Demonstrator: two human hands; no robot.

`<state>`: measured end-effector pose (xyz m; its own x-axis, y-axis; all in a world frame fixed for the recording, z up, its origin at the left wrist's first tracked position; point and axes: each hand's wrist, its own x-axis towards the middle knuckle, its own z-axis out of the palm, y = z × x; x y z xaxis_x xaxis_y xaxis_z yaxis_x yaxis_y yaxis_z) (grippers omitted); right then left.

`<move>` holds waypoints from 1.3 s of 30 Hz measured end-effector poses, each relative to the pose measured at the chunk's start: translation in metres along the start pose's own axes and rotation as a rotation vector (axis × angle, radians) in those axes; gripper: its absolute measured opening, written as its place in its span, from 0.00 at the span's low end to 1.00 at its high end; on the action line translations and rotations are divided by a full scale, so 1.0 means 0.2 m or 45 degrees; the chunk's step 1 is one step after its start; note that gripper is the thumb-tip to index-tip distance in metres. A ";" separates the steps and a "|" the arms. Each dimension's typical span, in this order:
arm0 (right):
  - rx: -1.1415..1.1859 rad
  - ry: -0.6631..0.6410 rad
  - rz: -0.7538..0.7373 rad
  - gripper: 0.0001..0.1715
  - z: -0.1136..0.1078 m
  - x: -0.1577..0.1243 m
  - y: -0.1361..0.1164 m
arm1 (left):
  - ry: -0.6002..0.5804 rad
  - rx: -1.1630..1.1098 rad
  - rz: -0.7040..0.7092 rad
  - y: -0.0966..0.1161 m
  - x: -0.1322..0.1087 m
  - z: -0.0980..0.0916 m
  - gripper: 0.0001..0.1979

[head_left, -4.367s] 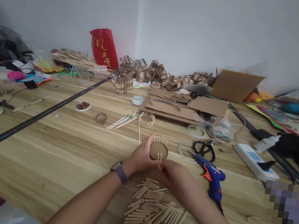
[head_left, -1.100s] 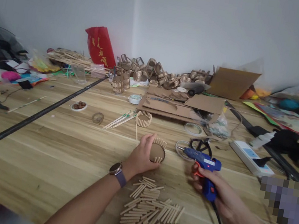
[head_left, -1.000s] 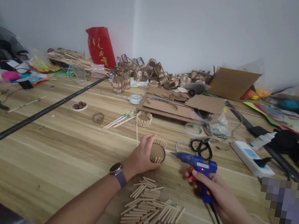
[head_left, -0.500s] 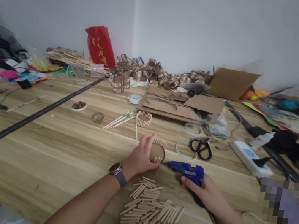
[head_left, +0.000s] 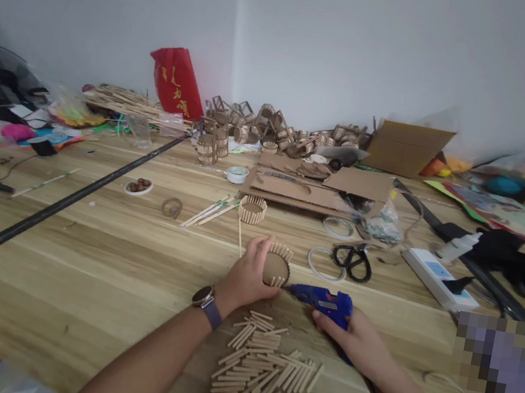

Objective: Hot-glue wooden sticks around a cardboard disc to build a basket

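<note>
- two bare hands work over the wooden tabletop (head_left: pixel 125 281), seen through my head camera from afar
- my left hand (head_left: pixel 249 270) curls around the left side of a round cardboard base (head_left: pixel 276 267), holding it on the tabletop
- short upright sticks (head_left: pixel 283 250) stand along the base's far edge, with a few more beside the left thumb
- my right hand (head_left: pixel 352 334) grips a blue glue gun (head_left: pixel 322 301), nozzle pointed at the base's near right edge; i cannot tell if they touch
- nearer me, cut sticks (head_left: pixel 265 370) lie in a loose pile
- beyond the base, a stick-walled ring (head_left: pixel 252 210) sits near flat cardboard sheets (head_left: pixel 294 190)
- black scissors (head_left: pixel 352 261) rest right of the base, beyond the glue gun
</note>
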<state>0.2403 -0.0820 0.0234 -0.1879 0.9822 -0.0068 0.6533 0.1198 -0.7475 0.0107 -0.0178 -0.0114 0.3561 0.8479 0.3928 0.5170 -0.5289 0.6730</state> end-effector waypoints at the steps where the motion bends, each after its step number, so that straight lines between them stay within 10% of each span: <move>1: -0.006 0.006 -0.007 0.24 0.00 0.00 0.00 | 0.002 0.001 0.003 0.00 0.00 0.00 0.55; 39: -0.024 0.048 -0.015 0.24 0.01 0.00 -0.04 | -0.017 -0.007 -0.011 0.01 0.00 0.00 0.54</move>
<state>0.2346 -0.0832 0.0282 -0.1682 0.9854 0.0274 0.6648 0.1339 -0.7349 0.0112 -0.0181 -0.0103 0.3618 0.8519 0.3785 0.5158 -0.5212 0.6799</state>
